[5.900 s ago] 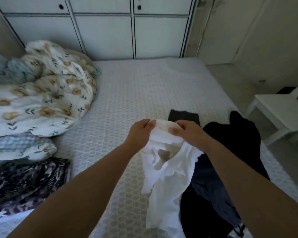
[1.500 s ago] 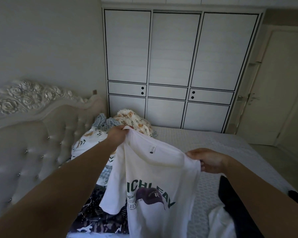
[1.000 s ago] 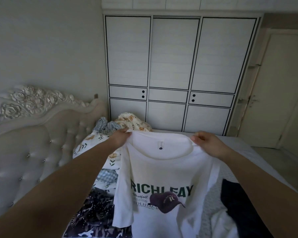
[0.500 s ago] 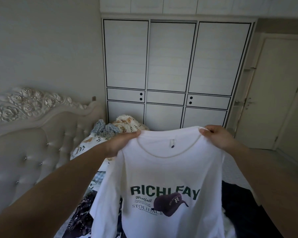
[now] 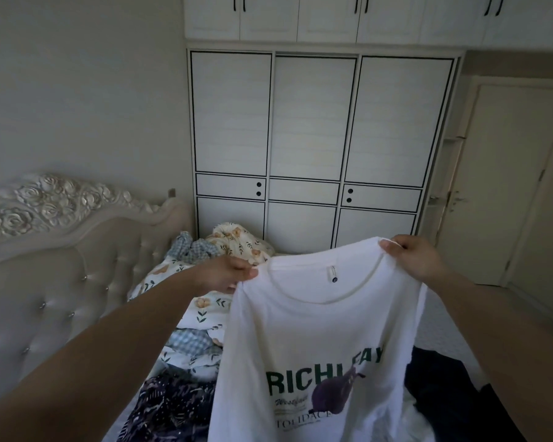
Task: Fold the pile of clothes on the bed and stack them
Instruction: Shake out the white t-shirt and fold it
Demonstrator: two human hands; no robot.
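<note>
Left hand [image 5: 229, 277] & right hand [image 5: 411, 255] pinch white printed tee [image 5: 316, 352] shoulders, held up; uneven lay-down = crooked fold.

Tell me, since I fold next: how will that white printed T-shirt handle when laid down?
Probably floppy: the white T-shirt hangs limp from the left hand and right hand. Likely light, as pinching fingers carry it. It may crumple unless spread flat.

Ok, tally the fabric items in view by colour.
White: 1, the T-shirt, held up by the left hand and right hand
Floral cream: 1, the quilt
Dark patterned: 1, the cloth
Dark plain: 1, the clothes heap
Total: 4
</note>
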